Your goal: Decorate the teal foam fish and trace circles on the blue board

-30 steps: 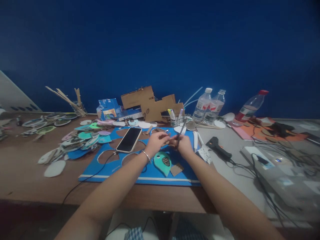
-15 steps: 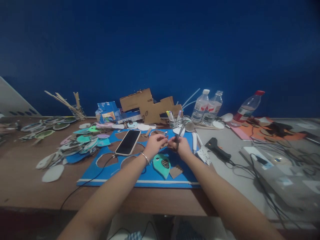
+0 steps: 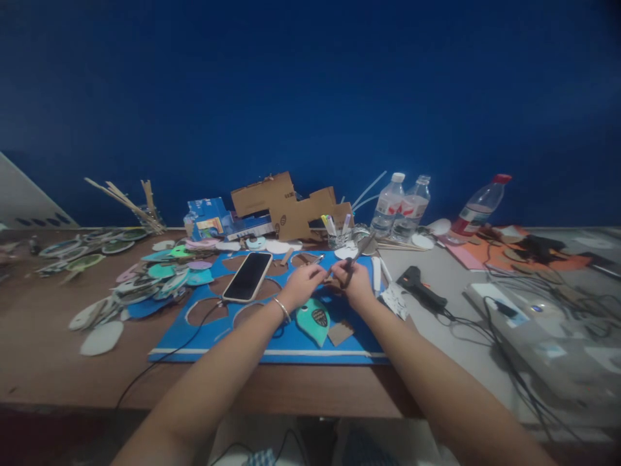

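My left hand [image 3: 301,285], with a bracelet at the wrist, is closed in a pinch above the blue board [image 3: 204,346]; the small piece at its fingertips is too blurred to name. My right hand [image 3: 353,285] is wrapped round dark scissors [image 3: 358,252], whose blades point up and to the right. The fingertips of both hands are close together. Below them lie a teal leaf-shaped piece [image 3: 313,322] with a dark patch and a small brown cardboard scrap [image 3: 341,332]. A phone [image 3: 248,277] rests on the board left of my left hand.
Many cut shapes [image 3: 162,272] are piled at the left. Behind the board stand cut cardboard [image 3: 286,207], pens [image 3: 332,224] and water bottles [image 3: 391,204]. A black glue gun [image 3: 420,291] lies at the right, beside cables and a power strip [image 3: 497,303].
The scissors in my right hand have tilted further to the right. My left hand's fingertips have shifted slightly. The whole view has moved very little.
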A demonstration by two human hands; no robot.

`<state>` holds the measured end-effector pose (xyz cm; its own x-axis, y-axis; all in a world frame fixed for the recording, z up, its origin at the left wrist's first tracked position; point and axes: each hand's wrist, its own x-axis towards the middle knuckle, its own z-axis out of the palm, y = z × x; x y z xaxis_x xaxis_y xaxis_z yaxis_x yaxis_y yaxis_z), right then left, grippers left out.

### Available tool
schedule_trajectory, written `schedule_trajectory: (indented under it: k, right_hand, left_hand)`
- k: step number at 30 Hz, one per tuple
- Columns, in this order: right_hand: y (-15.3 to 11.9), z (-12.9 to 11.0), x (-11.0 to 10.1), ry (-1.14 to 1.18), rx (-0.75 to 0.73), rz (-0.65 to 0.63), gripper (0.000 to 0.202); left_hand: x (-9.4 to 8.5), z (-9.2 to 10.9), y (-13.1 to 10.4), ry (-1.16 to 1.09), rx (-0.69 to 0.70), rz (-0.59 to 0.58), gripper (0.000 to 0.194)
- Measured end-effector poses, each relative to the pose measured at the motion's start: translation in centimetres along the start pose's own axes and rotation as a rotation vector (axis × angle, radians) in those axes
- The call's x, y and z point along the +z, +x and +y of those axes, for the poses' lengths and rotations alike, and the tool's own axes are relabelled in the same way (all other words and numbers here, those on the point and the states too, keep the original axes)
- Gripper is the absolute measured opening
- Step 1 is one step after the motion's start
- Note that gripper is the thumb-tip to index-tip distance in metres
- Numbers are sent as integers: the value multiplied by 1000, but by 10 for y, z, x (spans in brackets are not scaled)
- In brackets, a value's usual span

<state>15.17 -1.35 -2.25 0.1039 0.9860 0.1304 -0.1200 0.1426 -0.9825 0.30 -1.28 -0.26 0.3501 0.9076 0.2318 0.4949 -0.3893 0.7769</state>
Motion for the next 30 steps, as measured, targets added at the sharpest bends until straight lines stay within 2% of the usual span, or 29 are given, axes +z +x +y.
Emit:
schedule_trajectory:
  k: [5,12,22,30]
  right_hand:
    - [2,3,1,168,67,22,24]
    - [3,7,4,264,82,-52,23]
    - [2,9,5,320,79,-118,21]
    - [-2,1,6,240,97,-85,23]
  left_hand:
    - [-1,2,-1,39,32,-21,34]
    - [0,-3,-1,-42,34,-81,37]
    - [-1,2,-3,118,177,5,38]
    - [3,3,-4,-3,72,5,34]
